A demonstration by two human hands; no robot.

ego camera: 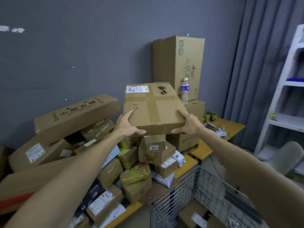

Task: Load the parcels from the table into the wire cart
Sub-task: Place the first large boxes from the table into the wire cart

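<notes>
Your arms (pixel 65 170) are hiding parcels (pixel 136 175); left hand (pixel 127 125) and right hand (pixel 189 123) are gripping a box (pixel 154 106); cart (pixel 185 183) is running off-frame.

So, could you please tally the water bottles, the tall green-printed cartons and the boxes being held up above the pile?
water bottle: 1
tall green-printed carton: 1
taped box: 1, gripped by the left hand and the right hand
Total: 3
</notes>
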